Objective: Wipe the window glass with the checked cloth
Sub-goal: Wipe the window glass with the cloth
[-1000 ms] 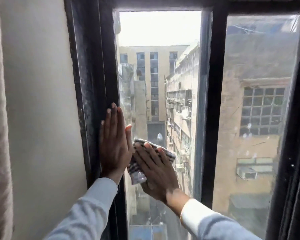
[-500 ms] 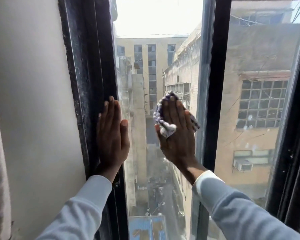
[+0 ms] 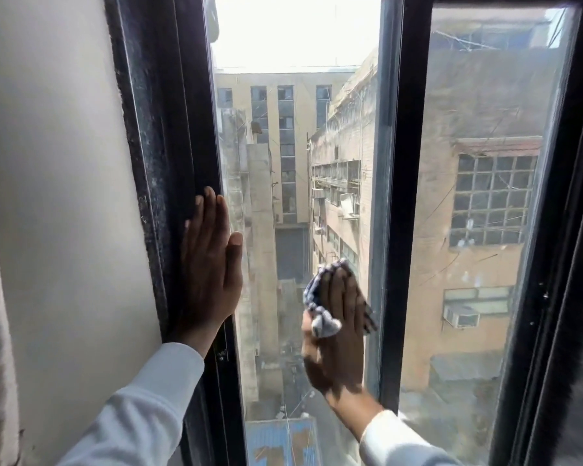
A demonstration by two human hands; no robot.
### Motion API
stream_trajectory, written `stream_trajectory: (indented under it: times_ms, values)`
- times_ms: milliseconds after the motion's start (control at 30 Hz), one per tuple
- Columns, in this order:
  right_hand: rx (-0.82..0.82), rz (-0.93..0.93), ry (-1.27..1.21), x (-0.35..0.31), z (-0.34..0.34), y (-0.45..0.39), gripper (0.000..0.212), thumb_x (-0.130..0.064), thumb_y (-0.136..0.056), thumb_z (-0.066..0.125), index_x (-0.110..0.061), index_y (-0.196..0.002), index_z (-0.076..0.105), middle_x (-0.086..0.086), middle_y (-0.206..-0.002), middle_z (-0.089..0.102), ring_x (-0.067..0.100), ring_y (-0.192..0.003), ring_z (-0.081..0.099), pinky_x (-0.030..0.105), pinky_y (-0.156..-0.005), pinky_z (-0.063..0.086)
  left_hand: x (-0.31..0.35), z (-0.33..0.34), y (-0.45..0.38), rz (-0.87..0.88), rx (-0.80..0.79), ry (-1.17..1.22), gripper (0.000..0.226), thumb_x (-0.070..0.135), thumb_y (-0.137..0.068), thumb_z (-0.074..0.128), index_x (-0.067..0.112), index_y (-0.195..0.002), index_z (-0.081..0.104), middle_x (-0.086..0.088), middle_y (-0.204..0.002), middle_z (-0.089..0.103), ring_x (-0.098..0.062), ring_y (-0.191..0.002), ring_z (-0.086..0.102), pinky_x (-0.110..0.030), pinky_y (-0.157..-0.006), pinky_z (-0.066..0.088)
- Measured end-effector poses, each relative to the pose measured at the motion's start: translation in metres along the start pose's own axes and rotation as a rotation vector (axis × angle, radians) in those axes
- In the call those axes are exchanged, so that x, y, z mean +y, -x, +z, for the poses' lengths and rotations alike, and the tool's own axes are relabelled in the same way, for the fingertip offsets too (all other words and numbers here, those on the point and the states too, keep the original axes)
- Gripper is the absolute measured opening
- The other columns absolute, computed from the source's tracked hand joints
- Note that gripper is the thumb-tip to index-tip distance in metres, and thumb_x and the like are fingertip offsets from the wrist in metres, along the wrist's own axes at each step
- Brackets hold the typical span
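1. The checked cloth (image 3: 320, 312) sits bunched under my right hand (image 3: 337, 334), pressed flat against the window glass (image 3: 283, 203) low on the pane, near the middle bar (image 3: 408, 196), so my palm spreads the pressure.
2. My left hand (image 3: 211, 264) holds nothing; it lies open and flat on the dark frame (image 3: 169, 146), bracing me, I'd judge.

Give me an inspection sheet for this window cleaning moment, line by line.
Surface: window glass, streaky, hazier near the left edge.
Job's things: checked cloth, bunched against the glass.
Clutter: nothing seen.
Grippers: right hand presses the cloth flat to the pane; left hand rests open on the black frame.
Cables: nothing seen indoors.
Surroundings: pale wall on the left, second pane on the right, buildings outside.
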State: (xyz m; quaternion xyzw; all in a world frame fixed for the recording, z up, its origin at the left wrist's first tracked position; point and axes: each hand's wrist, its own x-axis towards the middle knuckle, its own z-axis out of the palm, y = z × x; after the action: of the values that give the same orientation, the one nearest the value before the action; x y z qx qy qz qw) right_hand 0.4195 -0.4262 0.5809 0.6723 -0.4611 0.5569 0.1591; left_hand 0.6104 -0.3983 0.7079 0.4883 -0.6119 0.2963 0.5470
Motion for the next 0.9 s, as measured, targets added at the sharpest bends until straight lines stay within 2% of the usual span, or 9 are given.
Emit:
stream_trajectory:
  times_ms: [67, 167, 267, 367, 500, 567, 700, 800, 900]
  values:
    - [-0.171, -0.282, 0.088, -0.018, 0.011, 0.031, 0.093, -0.025, -0.097, 0.064, -0.027, -0.175, 0.013, -0.011, -0.185, -0.009, 0.013, -0.172, -0.006, 0.043, -0.139, 0.010, -0.001, 0.000, 0.000, 0.008, 0.007, -0.001, 0.064, 0.031, -0.114, 0.027, 0.003, -0.172, 0.027, -0.012, -0.183, 0.018, -0.027, -0.171, 0.012, -0.040, -0.138, 0.005]
    - [-0.143, -0.598, 0.130, -0.041, 0.006, -0.063, 0.081, -0.039, -0.100, 0.050, -0.029, -0.174, 0.019, -0.006, -0.185, 0.015, 0.017, -0.172, 0.002, 0.045, -0.138, 0.015, -0.005, 0.004, 0.001, 0.017, 0.027, -0.007, 0.063, 0.031, -0.115, 0.025, 0.004, -0.172, 0.029, -0.012, -0.183, 0.019, -0.026, -0.172, 0.013, -0.039, -0.138, 0.006]
    - [0.126, -0.301, 0.019, -0.020, -0.026, -0.149, 0.074, -0.026, -0.105, 0.051, -0.021, -0.174, 0.024, 0.004, -0.184, 0.024, 0.023, -0.173, 0.013, 0.048, -0.140, 0.014, -0.008, 0.007, 0.001, 0.018, 0.034, -0.023, 0.063, 0.032, -0.116, 0.024, 0.006, -0.173, 0.026, -0.009, -0.184, 0.016, -0.021, -0.172, 0.009, -0.038, -0.139, 0.003]
    - [0.197, 0.008, -0.021, 0.005, -0.019, -0.084, 0.078, -0.012, -0.102, 0.054, -0.009, -0.173, 0.022, 0.007, -0.186, 0.008, 0.025, -0.173, 0.009, 0.053, -0.139, 0.019, -0.005, 0.006, 0.001, -0.001, 0.026, -0.007, 0.064, 0.033, -0.115, 0.024, 0.006, -0.173, 0.027, -0.009, -0.184, 0.017, -0.022, -0.172, 0.010, -0.042, -0.139, 0.005]
    - [-0.177, -0.372, 0.129, -0.026, 0.014, -0.001, 0.086, -0.033, -0.096, 0.053, -0.022, -0.175, 0.020, -0.011, -0.182, -0.022, 0.014, -0.170, -0.020, 0.052, -0.137, 0.024, -0.005, 0.008, 0.001, 0.018, 0.039, -0.041, 0.069, 0.044, -0.117, 0.016, 0.005, -0.172, 0.029, -0.009, -0.183, 0.018, -0.023, -0.172, 0.012, -0.042, -0.139, 0.006]
    - [-0.149, -0.544, 0.075, -0.030, 0.009, -0.059, 0.080, -0.041, -0.099, 0.049, -0.024, -0.173, 0.026, -0.010, -0.185, -0.003, 0.014, -0.173, -0.005, 0.045, -0.140, 0.012, -0.009, 0.011, 0.002, 0.035, 0.058, -0.054, 0.065, 0.038, -0.117, 0.021, 0.005, -0.172, 0.029, -0.009, -0.183, 0.019, -0.020, -0.172, 0.010, -0.040, -0.138, 0.006]
    - [0.146, -0.297, 0.036, -0.002, -0.032, -0.152, 0.073, -0.028, -0.100, 0.051, -0.019, -0.171, 0.036, 0.003, -0.182, 0.029, 0.025, -0.172, 0.018, 0.048, -0.139, 0.016, -0.009, 0.013, 0.002, 0.028, 0.067, -0.064, 0.064, 0.031, -0.114, 0.025, 0.005, -0.173, 0.027, -0.010, -0.183, 0.018, -0.018, -0.171, 0.008, -0.038, -0.139, 0.004]
    - [0.166, -0.005, -0.020, 0.009, -0.020, -0.090, 0.073, -0.018, -0.103, 0.050, -0.011, -0.172, 0.028, 0.008, -0.185, 0.016, 0.027, -0.173, 0.012, 0.054, -0.137, 0.021, -0.003, 0.010, 0.002, 0.004, 0.056, -0.069, 0.064, 0.030, -0.114, 0.026, 0.004, -0.172, 0.026, -0.010, -0.183, 0.017, -0.022, -0.171, 0.011, -0.040, -0.139, 0.005]
    - [0.022, -0.036, -0.148, -0.006, 0.003, -0.009, 0.073, -0.024, -0.110, 0.042, -0.023, -0.175, 0.009, -0.006, -0.186, -0.009, 0.018, -0.173, -0.002, 0.055, -0.134, 0.018, 0.002, 0.007, 0.001, 0.000, 0.066, -0.044, 0.066, 0.033, -0.113, 0.035, 0.002, -0.171, 0.029, -0.012, -0.182, 0.021, -0.028, -0.170, 0.017, -0.049, -0.138, 0.013]
